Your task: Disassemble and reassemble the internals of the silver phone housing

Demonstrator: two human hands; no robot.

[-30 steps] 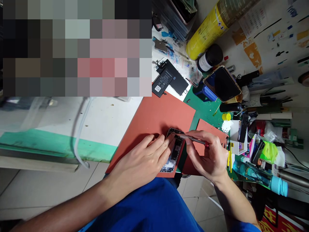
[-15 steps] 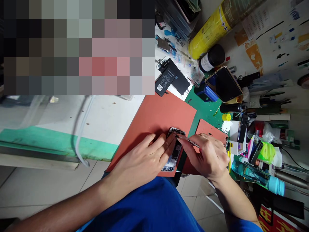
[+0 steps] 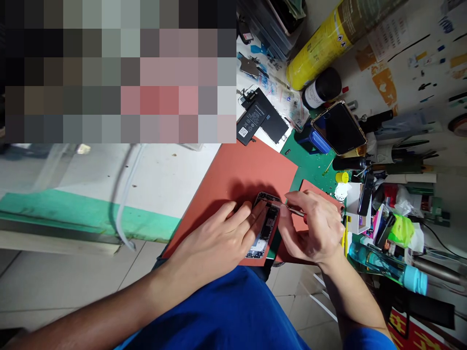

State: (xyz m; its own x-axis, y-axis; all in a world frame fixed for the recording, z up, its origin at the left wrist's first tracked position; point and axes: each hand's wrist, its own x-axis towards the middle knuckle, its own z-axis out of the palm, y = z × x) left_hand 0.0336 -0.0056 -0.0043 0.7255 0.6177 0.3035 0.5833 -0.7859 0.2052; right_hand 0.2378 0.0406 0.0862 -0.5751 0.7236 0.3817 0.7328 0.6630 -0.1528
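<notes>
An opened phone point(image 3: 270, 223) lies on a reddish-brown mat with its inner parts bare. My left hand point(image 3: 222, 233) reaches over its left side and holds it, fingertips bent onto the upper interior; the thumb is hidden. In my right hand point(image 3: 315, 226) is a slim silver screwdriver point(image 3: 295, 211) with a ridged section, slanting toward the phone's top end. My right thumb lies along the tool, and the index finger is raised a little from it. Where the tip meets the phone is too small to make out.
Beyond the reddish mat point(image 3: 255, 165) lie black phone batteries point(image 3: 251, 121). A phone in a clear case point(image 3: 339, 127) leans on a blue stand point(image 3: 314, 138). A yellow spray can point(image 3: 315, 53) stands behind. A teal bottle point(image 3: 386, 267) and a white box point(image 3: 359, 206) are at the right.
My right hand has shifted slightly, its index finger lifting off the screwdriver, while the thumb stays along it. My left hand and the opened phone stay in place.
</notes>
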